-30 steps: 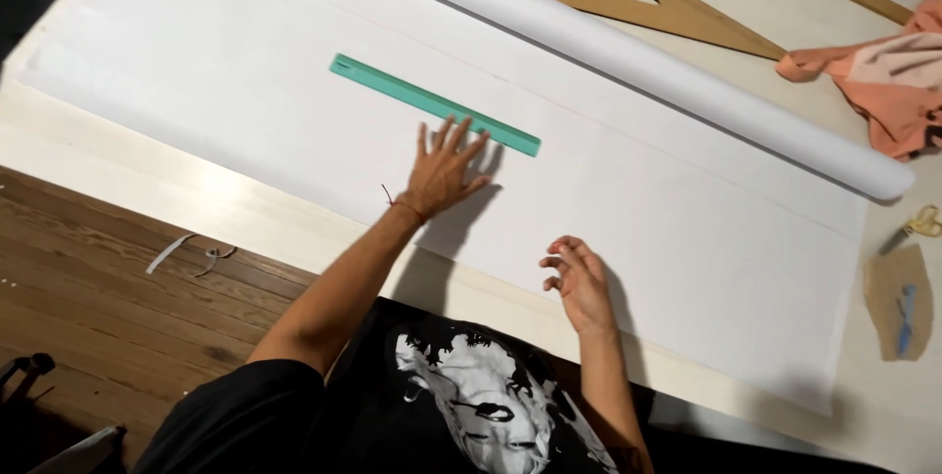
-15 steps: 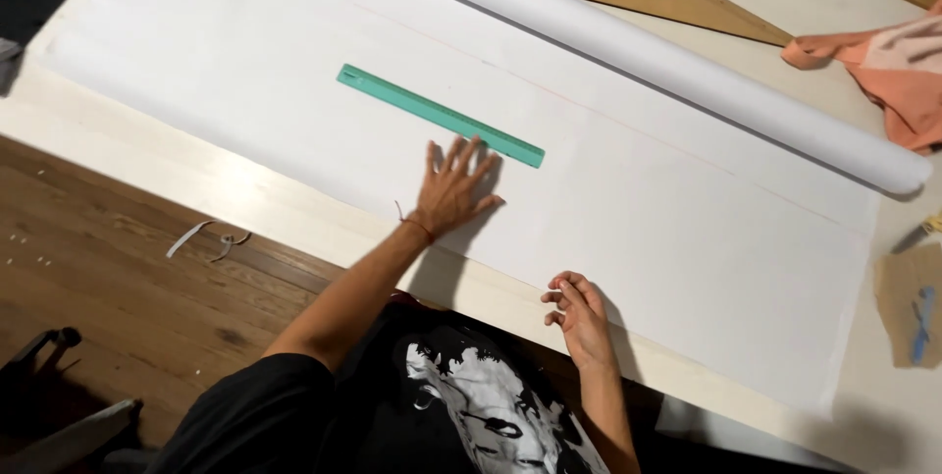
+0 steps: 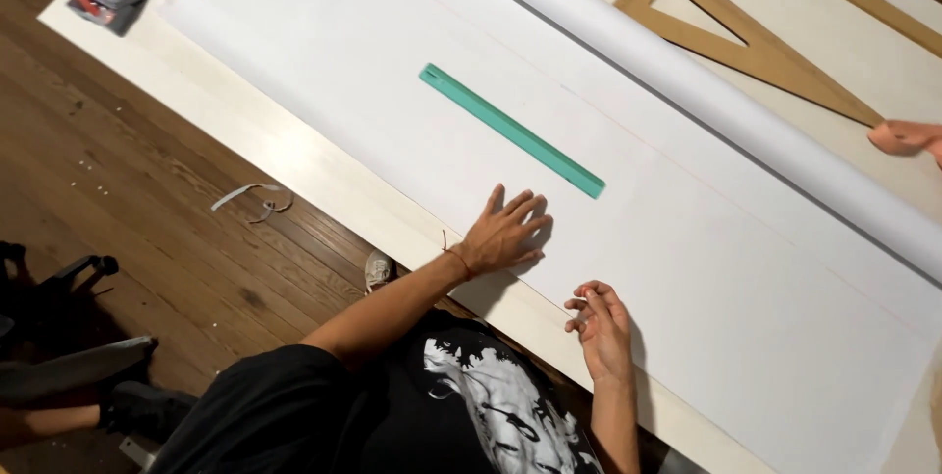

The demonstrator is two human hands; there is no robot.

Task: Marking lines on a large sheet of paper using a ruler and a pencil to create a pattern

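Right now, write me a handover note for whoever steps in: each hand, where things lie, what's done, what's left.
Left hand: flat, fingers spread, pressing the white paper, just short of the green ruler and not touching it.
Right hand: loosely curled near the paper's near edge, holding nothing that shows.
The ruler lies flat on the paper. The paper roll lies along the far side; the wooden triangle lies beyond it.
Done: paper unrolled and spread flat.
Left: no drawn line is visible; the ruler lies unheld.

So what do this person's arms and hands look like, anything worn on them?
Both arms are bare from the short black sleeves of a printed T-shirt down. The left hand has a thin red string at its wrist. The right hand shows no ring, watch or glove.
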